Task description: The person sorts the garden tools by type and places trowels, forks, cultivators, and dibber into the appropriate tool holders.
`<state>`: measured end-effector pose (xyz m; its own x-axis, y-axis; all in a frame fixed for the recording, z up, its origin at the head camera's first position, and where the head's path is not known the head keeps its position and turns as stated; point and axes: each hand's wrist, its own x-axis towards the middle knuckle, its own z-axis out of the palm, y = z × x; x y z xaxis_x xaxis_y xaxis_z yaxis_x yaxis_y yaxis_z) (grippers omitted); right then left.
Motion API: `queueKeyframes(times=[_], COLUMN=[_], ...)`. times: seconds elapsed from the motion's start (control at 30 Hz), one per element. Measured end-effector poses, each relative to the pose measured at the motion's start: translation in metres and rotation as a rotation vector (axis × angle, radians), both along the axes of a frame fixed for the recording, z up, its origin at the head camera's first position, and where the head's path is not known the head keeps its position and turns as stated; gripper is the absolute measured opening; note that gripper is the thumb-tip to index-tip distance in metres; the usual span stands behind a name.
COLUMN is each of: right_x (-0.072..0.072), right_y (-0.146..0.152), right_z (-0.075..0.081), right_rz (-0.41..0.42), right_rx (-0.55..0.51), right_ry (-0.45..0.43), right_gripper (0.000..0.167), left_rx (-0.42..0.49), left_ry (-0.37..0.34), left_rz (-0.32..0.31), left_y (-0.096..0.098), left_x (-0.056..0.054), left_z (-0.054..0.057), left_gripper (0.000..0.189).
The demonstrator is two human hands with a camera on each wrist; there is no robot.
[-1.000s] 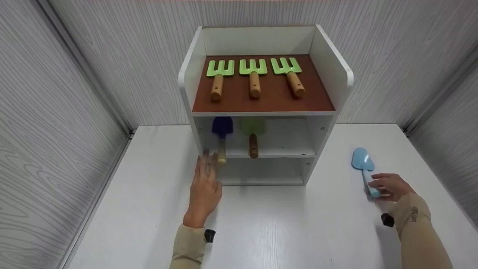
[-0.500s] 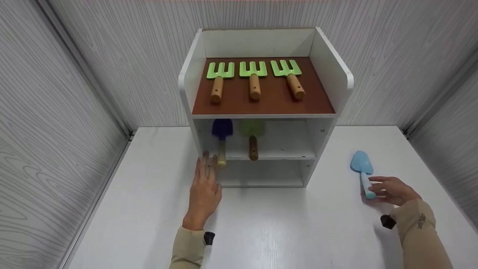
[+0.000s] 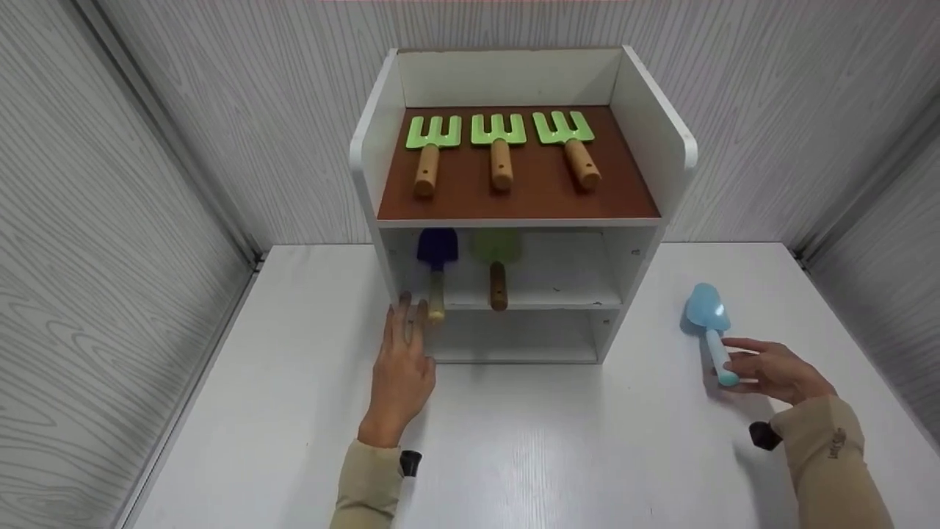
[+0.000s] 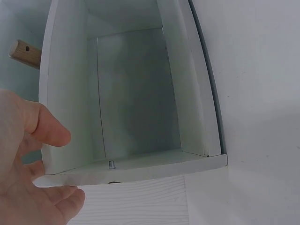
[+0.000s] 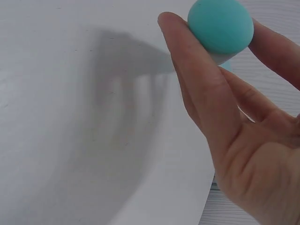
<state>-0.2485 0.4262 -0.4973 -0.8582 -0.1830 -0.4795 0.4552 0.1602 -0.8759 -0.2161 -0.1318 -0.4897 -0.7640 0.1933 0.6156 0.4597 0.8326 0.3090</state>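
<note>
In the head view, my right hand (image 3: 778, 371) pinches the handle of a light blue toy trowel (image 3: 708, 308) over the right side of the table. The trowel's blade points away, and a shadow shows beside it. Up close in the right wrist view, the rounded turquoise handle end (image 5: 222, 28) sits between thumb and fingers. My left hand (image 3: 400, 382) has its fingers stretched to the front left edge of a white shelf unit (image 3: 518, 224). The left wrist view puts its fingertips on both faces of the side panel (image 4: 140, 174), with the thumb near the middle board.
Three green hand forks (image 3: 501, 150) with wooden handles lie on the brown top shelf. A dark blue shovel (image 3: 438, 250) and a green shovel (image 3: 499, 283) lie on the middle shelf, handles outward. Grey wood-grain walls (image 3: 147, 220) enclose the white table (image 3: 514, 448).
The blue trowel has come up slightly and shifted a little left in my right hand; its shadow now stands apart from the blade. My left hand stays at the shelf edge.
</note>
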Motion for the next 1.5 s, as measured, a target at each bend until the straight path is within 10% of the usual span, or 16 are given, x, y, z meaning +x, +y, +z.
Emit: queueKeyframes(times=[1.5], right_x=[0.031], right_y=[-0.015], right_z=[0.021], right_rz=[0.227], right_rx=[-0.076], right_ry=[0.274], right_gripper=[0.057], left_rx=[0.039], left_ry=[-0.015], left_rz=[0.001], left_y=[0.002], left_x=[-0.001], left_z=[-0.001], left_gripper=[0.073])
